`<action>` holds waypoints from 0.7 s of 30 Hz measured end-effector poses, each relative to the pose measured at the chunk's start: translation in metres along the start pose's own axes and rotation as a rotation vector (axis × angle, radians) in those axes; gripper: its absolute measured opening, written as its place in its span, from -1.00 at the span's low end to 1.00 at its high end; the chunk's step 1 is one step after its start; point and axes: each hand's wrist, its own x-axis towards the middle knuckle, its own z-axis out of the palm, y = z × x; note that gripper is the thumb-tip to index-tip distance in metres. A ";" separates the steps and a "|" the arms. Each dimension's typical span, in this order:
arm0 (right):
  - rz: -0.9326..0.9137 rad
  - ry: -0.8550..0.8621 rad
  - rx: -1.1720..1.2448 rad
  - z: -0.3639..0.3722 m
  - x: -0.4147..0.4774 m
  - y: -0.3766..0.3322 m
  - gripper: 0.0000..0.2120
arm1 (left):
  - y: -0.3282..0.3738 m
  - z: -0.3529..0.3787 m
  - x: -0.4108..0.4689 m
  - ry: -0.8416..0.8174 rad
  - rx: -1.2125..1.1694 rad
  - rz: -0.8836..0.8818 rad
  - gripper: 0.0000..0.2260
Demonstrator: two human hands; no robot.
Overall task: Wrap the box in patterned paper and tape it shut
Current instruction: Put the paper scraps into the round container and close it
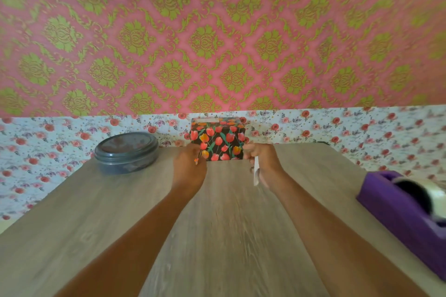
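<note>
At mid-frame, the box (217, 142) looks fully wrapped, final taping perhaps left; the left hand (189, 169) grips its corner, the right hand (261, 161) pinches a white strip (256, 172).

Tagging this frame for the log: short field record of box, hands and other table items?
box: wrapped box, tulip paper, standing at far edge of table
left hand: fingers curled at lower-left corner of box, pinching paper
right hand: at right side of box, gripping white strip
left of box: grey lidded container
right edge: purple tape dispenser, roll loaded
image: motion-blurred
</note>
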 end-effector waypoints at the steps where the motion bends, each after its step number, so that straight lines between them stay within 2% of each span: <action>1: 0.001 -0.042 0.033 -0.004 -0.020 -0.006 -0.71 | 0.010 -0.009 -0.017 -0.050 -0.030 -0.010 -0.83; 3: -0.029 -0.103 0.032 -0.011 -0.060 -0.016 -0.59 | 0.026 -0.024 -0.051 -0.159 -0.122 -0.056 -0.86; 6: -0.057 -0.160 0.031 -0.015 -0.111 -0.020 -0.55 | 0.046 -0.048 -0.103 -0.299 -0.310 -0.107 -0.90; 11: -0.066 -0.219 0.170 -0.004 -0.179 -0.014 -0.53 | 0.073 -0.080 -0.178 -0.391 -0.478 -0.160 -0.73; 14: -0.038 -0.224 0.222 0.008 -0.206 -0.015 -0.56 | 0.080 -0.094 -0.203 -0.334 -0.495 -0.103 -0.78; 18: -0.105 -0.245 0.286 0.017 -0.229 -0.025 -0.59 | 0.082 -0.118 -0.220 -0.152 -0.428 0.002 -0.95; 21: -0.153 -0.291 0.159 0.019 -0.239 -0.037 -0.76 | 0.080 -0.133 -0.219 -0.031 -0.379 0.004 -0.96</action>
